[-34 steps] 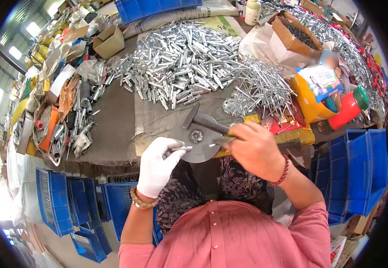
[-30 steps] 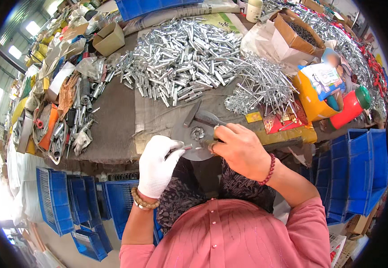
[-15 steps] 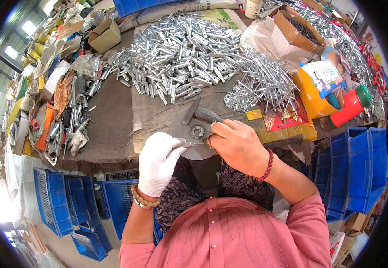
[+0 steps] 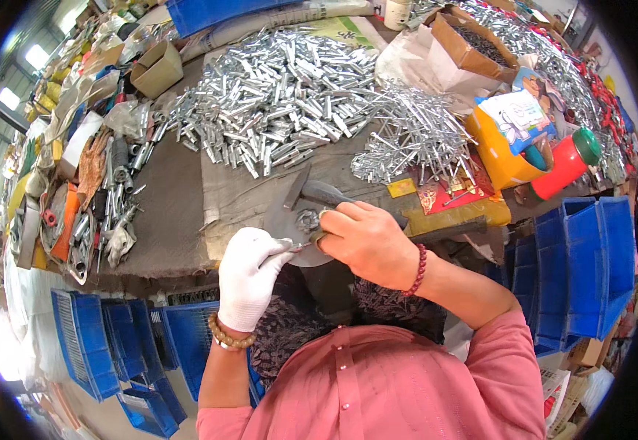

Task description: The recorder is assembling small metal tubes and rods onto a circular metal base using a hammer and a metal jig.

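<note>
My left hand (image 4: 249, 275), in a white knitted glove, pinches a small silvery metal pin (image 4: 298, 246) between thumb and fingers. My bare right hand (image 4: 370, 246) is closed at the pin's other end, its fingertips partly hiding it. Beneath both hands is a round grey metal plate (image 4: 278, 218) at the bench edge. A hammer (image 4: 297, 188) lies over the plate, its dark handle running behind my right hand; whether that hand also grips it I cannot tell. Beside my right fingertips, a small round metal piece (image 4: 306, 220) sits on the plate.
Beyond my hands spreads a big heap of metal sleeves (image 4: 282, 95), with a pile of thin pins (image 4: 414, 136) to its right. A yellow box (image 4: 506, 150) and a red canister (image 4: 561, 172) stand further right. Tools (image 4: 113, 191) crowd the left; blue bins (image 4: 587, 271) flank the bench.
The whole scene has shifted slightly left in view. Both hands stay together at the pin, and less of the pin shows between them than before.
</note>
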Demonstrator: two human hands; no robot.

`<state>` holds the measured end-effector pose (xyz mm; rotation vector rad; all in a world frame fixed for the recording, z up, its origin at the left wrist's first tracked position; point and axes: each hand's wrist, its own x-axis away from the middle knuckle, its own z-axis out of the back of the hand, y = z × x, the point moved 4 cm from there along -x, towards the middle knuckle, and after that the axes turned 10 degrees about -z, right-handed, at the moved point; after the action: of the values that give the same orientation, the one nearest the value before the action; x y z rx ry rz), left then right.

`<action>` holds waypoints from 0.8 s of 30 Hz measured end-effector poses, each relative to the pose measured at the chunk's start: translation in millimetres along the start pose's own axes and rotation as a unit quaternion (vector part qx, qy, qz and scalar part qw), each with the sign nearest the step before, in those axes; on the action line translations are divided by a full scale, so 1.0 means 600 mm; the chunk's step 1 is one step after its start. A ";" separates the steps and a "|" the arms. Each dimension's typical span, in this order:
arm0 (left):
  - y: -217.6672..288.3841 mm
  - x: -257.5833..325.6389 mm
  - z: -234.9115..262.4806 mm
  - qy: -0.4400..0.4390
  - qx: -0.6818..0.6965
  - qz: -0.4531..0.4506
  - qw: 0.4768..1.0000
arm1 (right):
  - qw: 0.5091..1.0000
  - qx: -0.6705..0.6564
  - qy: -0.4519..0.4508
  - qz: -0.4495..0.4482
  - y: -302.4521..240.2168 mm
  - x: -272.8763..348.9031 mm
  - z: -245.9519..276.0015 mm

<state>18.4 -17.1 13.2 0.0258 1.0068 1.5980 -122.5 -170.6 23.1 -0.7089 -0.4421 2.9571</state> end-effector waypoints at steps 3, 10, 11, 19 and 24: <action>-0.001 0.004 0.000 -0.006 -0.001 0.002 1.000 | 0.999 -0.024 0.039 -0.029 0.003 0.005 0.010; 0.004 0.002 -0.002 -0.001 -0.001 -0.001 1.000 | 0.968 0.090 0.140 -0.185 0.123 0.021 0.067; 0.004 0.002 -0.003 -0.002 -0.001 -0.003 1.000 | 0.971 0.089 0.121 -0.184 0.125 0.021 0.062; 0.003 0.005 -0.001 0.001 -0.010 0.006 1.000 | 0.975 0.126 0.053 -0.176 0.127 0.001 0.042; 0.001 0.006 -0.001 0.005 -0.005 0.008 1.000 | 0.975 0.135 0.049 -0.171 0.137 -0.006 0.039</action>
<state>16.3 -14.5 11.2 0.0190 1.0093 1.6197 -130.2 -255.7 20.7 -0.6646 -0.1327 2.5771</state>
